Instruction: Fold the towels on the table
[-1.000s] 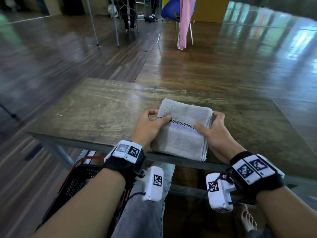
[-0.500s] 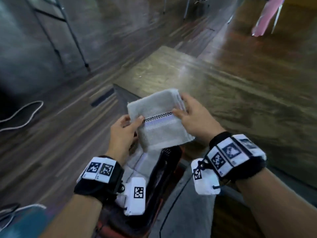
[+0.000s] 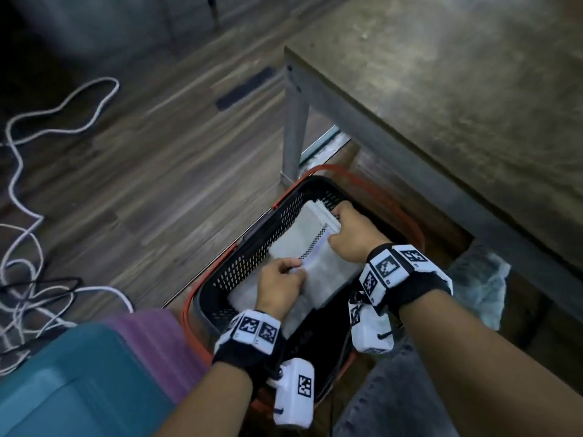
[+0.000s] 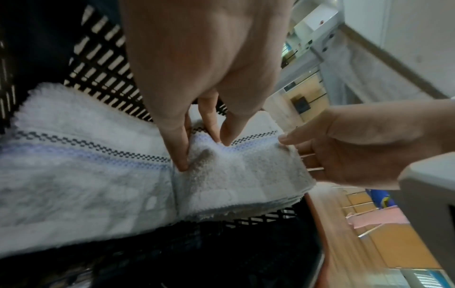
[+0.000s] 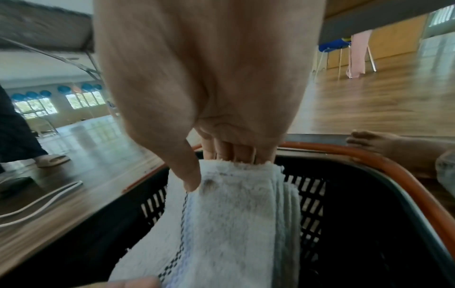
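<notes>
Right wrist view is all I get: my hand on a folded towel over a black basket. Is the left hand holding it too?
Observer: Yes. In the left wrist view the left hand pinches the folded towel near its checkered stripe.
Operator: Anything already in the basket?
Observer: Another folded towel with the same stripe lies in the basket, beside the held one.
Operator: Where does the basket sit?
Observer: The head view shows it on the wooden floor beside the table's metal leg.
Operator: And my right hand?
Observer: The right hand grips the towel's far edge.
</notes>
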Action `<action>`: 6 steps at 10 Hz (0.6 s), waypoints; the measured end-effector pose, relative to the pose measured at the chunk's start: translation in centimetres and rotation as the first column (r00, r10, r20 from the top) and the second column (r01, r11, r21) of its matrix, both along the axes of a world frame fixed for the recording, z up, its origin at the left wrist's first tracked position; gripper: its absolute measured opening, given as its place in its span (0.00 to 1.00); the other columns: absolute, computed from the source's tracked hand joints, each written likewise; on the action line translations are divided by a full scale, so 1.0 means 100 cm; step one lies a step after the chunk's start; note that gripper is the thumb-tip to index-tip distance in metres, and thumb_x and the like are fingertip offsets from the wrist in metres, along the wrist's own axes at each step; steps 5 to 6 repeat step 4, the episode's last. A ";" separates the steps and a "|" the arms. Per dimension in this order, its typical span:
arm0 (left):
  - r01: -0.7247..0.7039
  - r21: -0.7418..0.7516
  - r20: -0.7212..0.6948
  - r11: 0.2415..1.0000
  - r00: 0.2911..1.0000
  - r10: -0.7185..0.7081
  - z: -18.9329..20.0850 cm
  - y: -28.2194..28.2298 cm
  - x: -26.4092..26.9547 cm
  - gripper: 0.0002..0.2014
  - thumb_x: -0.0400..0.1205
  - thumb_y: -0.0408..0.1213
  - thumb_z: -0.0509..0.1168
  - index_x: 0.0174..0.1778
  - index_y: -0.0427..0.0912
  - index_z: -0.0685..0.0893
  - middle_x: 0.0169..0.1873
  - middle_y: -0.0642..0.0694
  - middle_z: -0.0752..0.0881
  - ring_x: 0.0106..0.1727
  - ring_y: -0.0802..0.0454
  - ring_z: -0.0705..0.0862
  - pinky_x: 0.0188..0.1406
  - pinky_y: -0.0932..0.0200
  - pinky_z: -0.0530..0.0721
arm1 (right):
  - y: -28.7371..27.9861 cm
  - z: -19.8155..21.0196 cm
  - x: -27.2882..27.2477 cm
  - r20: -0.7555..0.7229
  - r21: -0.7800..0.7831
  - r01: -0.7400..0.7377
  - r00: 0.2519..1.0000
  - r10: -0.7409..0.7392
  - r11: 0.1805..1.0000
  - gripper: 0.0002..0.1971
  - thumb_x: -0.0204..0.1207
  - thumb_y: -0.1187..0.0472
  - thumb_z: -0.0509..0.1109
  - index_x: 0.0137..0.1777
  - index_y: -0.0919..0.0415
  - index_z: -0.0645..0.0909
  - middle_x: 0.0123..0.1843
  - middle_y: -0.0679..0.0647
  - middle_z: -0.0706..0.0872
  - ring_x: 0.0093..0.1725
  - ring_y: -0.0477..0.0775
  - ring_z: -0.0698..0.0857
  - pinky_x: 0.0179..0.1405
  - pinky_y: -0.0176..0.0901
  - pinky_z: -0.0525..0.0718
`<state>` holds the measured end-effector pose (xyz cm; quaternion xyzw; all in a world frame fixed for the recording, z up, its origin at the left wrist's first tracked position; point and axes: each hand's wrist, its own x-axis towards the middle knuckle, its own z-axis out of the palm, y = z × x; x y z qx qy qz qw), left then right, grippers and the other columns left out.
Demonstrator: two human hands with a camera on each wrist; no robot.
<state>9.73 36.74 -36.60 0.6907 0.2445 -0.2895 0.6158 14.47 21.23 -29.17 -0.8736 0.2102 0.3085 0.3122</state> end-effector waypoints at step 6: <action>0.081 0.069 -0.048 0.994 0.996 -0.078 -0.034 -0.013 0.021 0.11 0.82 0.26 0.66 0.60 0.33 0.82 0.49 0.35 0.85 0.37 0.42 0.82 0.46 0.48 0.84 | -0.025 -0.005 -0.012 0.199 0.068 0.090 0.975 -0.102 0.994 0.24 0.85 0.61 0.66 0.80 0.59 0.69 0.75 0.60 0.79 0.74 0.62 0.78 0.66 0.47 0.75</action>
